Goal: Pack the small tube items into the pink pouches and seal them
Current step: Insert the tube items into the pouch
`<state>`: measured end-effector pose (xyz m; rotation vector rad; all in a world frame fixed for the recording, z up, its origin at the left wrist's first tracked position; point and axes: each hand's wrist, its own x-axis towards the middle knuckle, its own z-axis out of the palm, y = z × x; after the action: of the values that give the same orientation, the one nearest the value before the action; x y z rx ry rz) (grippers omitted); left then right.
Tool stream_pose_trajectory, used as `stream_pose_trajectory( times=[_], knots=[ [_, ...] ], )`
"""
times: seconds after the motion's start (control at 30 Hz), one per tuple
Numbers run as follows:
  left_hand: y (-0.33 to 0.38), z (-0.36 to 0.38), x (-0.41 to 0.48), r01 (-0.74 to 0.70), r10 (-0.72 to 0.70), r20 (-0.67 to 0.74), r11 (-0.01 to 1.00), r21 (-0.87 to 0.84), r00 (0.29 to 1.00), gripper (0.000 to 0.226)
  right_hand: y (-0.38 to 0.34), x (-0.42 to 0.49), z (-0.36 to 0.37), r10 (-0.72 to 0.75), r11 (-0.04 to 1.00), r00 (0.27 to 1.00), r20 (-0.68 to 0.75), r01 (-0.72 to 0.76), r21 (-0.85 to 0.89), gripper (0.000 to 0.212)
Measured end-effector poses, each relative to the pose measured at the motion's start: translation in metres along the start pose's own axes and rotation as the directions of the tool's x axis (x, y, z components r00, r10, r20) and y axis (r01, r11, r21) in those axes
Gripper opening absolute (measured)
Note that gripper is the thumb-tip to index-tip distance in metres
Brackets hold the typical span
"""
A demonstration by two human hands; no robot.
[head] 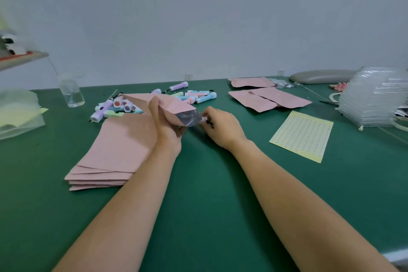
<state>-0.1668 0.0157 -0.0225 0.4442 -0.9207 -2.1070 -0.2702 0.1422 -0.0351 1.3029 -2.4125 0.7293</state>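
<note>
My left hand (164, 121) grips a pink pouch (174, 106) above the green table, its silver-lined mouth facing right. My right hand (218, 126) is shut on a small tube item (205, 119) right at that mouth; only the tube's white tip and a black cord show. A stack of flat pink pouches (117, 152) lies under my left forearm. Several pastel tube items (123, 106) are scattered behind the held pouch, more of them (198, 95) toward the centre back. Three pink pouches (271, 98) lie at the back right.
A yellow sticker sheet (302, 136) lies right of my right hand. A stack of clear plastic shells (375, 97) stands at the far right. A clear cup (71, 91) and a translucent bag (17, 110) sit at the left. A grey pad (322, 76) lies at the back.
</note>
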Motion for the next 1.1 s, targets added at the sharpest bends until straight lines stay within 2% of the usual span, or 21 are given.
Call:
stream_pose_trajectory(
  times=[0.13,0.2,0.33,0.47,0.6,0.63,0.77,0.83,0.93,1.0,1.1],
  knots=[
    [0.0,0.001,-0.001,0.043,-0.043,-0.004,0.999,0.025,0.999,0.044,0.006,-0.031,-0.02,0.101,0.948,0.972,-0.213,-0.029,0.317,0.018],
    [0.0,0.002,-0.001,0.06,-0.06,0.021,0.998,0.013,0.998,0.048,0.009,-0.042,-0.03,0.207,0.884,0.954,-0.219,-0.086,0.46,0.019],
    [0.001,-0.001,0.001,0.138,-0.128,0.101,0.985,-0.105,0.987,0.062,0.009,-0.046,-0.04,0.362,0.702,0.926,-0.11,-0.193,0.686,0.029],
    [0.002,-0.004,0.0,0.239,-0.206,0.176,0.952,-0.193,0.963,0.065,0.004,-0.04,-0.042,0.42,0.593,0.903,-0.086,-0.201,0.78,0.04],
    [0.007,-0.001,-0.009,0.297,-0.256,0.189,0.927,-0.231,0.948,0.081,-0.003,-0.038,-0.039,0.467,0.38,0.872,0.15,-0.351,0.856,0.063],
    [0.007,0.001,-0.012,0.316,-0.272,0.202,0.919,-0.234,0.941,0.083,-0.004,-0.037,-0.039,0.469,0.378,0.865,0.177,-0.377,0.845,0.064],
    [0.003,0.007,-0.017,0.353,-0.308,0.24,0.919,-0.174,0.921,0.092,-0.002,-0.039,-0.036,0.395,0.605,0.918,0.046,-0.297,0.739,0.053],
    [0.001,0.013,-0.016,0.363,-0.326,0.231,0.921,-0.142,0.917,0.092,0.002,-0.042,-0.038,0.347,0.662,0.938,0.008,-0.251,0.706,0.047],
    [-0.001,0.011,-0.012,0.358,-0.32,0.227,0.92,-0.157,0.92,0.1,0.012,-0.041,-0.04,0.293,0.619,0.955,0.05,-0.23,0.751,0.039],
    [-0.003,0.009,-0.007,0.375,-0.33,0.241,0.911,-0.17,0.913,0.099,0.021,-0.04,-0.04,0.309,0.593,0.949,0.062,-0.244,0.768,0.032],
    [-0.005,0.008,-0.005,0.392,-0.342,0.265,0.905,-0.164,0.902,0.097,0.032,-0.038,-0.035,0.326,0.612,0.943,0.064,-0.262,0.747,0.029]
  ],
)
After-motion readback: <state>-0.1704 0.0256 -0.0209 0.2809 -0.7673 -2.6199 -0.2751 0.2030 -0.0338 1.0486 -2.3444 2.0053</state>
